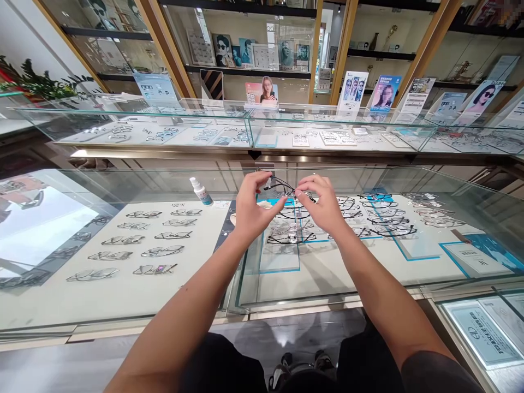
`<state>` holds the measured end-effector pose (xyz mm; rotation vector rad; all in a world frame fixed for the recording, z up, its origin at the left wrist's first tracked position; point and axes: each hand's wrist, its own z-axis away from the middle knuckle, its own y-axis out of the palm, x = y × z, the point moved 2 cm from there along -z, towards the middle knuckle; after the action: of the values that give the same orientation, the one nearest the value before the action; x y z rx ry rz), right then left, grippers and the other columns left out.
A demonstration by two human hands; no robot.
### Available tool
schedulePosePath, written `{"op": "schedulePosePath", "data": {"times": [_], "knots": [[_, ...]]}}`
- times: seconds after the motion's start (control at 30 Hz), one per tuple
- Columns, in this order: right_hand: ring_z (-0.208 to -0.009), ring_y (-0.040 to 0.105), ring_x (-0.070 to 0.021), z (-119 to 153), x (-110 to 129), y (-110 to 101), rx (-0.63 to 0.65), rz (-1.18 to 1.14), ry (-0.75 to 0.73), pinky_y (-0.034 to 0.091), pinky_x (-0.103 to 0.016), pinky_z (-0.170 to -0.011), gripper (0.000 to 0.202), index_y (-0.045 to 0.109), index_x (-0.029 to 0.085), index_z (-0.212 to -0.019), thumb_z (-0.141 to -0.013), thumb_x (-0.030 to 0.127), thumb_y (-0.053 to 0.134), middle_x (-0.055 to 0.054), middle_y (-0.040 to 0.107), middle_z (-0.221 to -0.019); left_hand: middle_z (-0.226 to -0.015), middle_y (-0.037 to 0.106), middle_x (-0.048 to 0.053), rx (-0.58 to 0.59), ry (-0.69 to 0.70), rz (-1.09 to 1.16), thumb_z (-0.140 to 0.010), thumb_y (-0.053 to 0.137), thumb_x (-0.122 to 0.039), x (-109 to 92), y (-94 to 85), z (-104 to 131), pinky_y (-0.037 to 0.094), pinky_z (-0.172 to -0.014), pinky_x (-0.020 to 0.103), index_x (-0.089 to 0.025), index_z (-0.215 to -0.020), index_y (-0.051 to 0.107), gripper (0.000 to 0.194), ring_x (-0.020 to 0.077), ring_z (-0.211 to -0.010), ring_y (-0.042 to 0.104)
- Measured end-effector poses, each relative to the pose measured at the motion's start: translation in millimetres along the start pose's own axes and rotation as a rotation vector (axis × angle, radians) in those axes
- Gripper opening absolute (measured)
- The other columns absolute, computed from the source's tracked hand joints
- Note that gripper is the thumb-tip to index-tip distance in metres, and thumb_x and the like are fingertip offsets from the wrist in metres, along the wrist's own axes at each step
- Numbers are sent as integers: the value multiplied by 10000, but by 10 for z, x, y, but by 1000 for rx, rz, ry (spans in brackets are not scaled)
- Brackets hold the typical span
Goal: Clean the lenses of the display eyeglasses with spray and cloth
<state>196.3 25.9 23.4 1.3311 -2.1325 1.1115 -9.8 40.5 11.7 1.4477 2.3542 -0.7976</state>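
Between my two hands, above the glass display case, is a pair of dark-framed eyeglasses (282, 184). My left hand (254, 203) grips the glasses' left side, its thumb stretched toward the middle of the frame. On the other side, my right hand (321, 201) pinches the frame between thumb and fingers. Part of the glasses is hidden behind my fingers. Under the glass below my hands lie rows of dark eyeglasses (291, 238). A white spray bottle (201, 192) with a blue label stands on the case to the left of my left hand.
More eyeglasses (123, 240) lie in rows in the left case. A second glass showcase (176, 135) runs along the back, with advertising cards (352, 93) on top. Shelves with pictures (245, 52) rise behind it. Framed certificates (483, 333) lie at the lower right.
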Motion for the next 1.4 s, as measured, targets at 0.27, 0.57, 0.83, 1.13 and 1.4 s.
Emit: {"op": "schedulePosePath", "data": {"times": [0.27, 0.57, 0.83, 1.13, 1.4], "knots": [[-1143, 699, -265, -41, -135, 28, 276, -398, 233, 492, -455, -1074, 293, 747, 230, -859, -942, 509, 718, -84, 784, -1243, -1351, 675, 112, 77, -140, 282, -800, 913, -393, 78, 46, 12, 584, -796, 304, -261, -1360, 628, 642, 209, -1064, 718], [-987, 716, -228, -32, -117, 20, 347, -484, 294, 532, -381, -967, 322, 808, 220, -888, -867, 540, 794, -53, 822, -1022, -1378, 639, 130, 157, -175, 405, -812, 906, -465, 157, 72, -5, 544, -714, 289, -272, -1358, 617, 647, 183, -960, 714], [-875, 726, -200, -54, -265, 74, 121, -587, 415, 564, -364, -921, 228, 812, 218, -807, -797, 443, 849, -45, 842, -909, -1309, 672, 104, 128, -210, 340, -879, 818, -375, 160, 115, 20, 527, -755, 329, -286, -1361, 530, 568, 212, -1001, 767], [-822, 758, -154, -106, -364, -135, -77, -954, 631, 587, -268, -802, 74, 758, 196, -790, -818, 245, 804, -56, 855, -969, -1080, 747, 63, 73, -145, -60, -917, 658, -308, 422, 67, -1, 520, -808, 364, -214, -1211, 625, 310, 198, -866, 723], [-754, 702, -114, 541, -306, -495, -373, -974, 879, 534, -216, -638, 35, 752, 208, -839, -817, 208, 779, 6, 798, -867, -959, 756, 44, 136, -142, -124, -913, 621, -308, 498, 95, -6, 519, -803, 355, -214, -1114, 656, 224, 210, -833, 713]]}}
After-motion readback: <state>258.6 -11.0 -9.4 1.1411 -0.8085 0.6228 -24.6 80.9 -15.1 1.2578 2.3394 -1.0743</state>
